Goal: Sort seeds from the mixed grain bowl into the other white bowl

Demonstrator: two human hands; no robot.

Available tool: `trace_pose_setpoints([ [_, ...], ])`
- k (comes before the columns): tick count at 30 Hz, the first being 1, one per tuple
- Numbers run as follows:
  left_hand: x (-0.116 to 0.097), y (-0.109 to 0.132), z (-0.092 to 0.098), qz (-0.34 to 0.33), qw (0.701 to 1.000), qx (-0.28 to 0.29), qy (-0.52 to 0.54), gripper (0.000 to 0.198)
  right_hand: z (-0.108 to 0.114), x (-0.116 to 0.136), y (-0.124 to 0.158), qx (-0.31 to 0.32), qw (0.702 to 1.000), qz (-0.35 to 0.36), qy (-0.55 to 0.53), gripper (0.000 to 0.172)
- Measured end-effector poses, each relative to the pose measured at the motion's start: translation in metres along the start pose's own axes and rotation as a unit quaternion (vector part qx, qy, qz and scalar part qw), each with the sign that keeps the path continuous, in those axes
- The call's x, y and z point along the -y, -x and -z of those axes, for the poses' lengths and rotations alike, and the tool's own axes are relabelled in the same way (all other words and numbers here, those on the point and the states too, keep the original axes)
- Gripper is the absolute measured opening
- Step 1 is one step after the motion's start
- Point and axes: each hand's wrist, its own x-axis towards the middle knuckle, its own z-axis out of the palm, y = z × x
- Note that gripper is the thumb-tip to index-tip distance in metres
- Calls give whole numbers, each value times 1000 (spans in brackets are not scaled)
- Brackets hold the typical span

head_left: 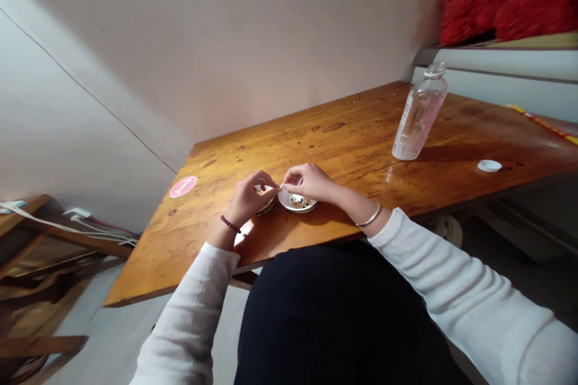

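Observation:
Both hands meet above two small dishes near the front edge of the wooden table. My left hand [251,195] is closed in a pinch, over a dish [266,207] of small beads that it partly covers. My right hand [311,181] pinches too, its fingertips almost touching the left ones. Between the fingertips is a tiny whitish thing, too small to make out. Under my right hand sits a white dish [301,209] with gold and dark beads. A small shiny packet [244,232] lies beside my left wrist.
An uncapped clear bottle [419,113] stands on the wooden table [343,144] at the right, with a white cap [489,166] nearby. A round pink sticker [183,186] is at the left. Cables [94,230] run beyond the left edge.

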Motion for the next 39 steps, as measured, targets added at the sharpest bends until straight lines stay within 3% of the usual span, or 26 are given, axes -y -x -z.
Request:
trace_pose_setpoints([
  [39, -2, 0, 0, 1, 999, 20, -35, 22, 1, 1, 1, -4, 999, -7, 51, 10],
])
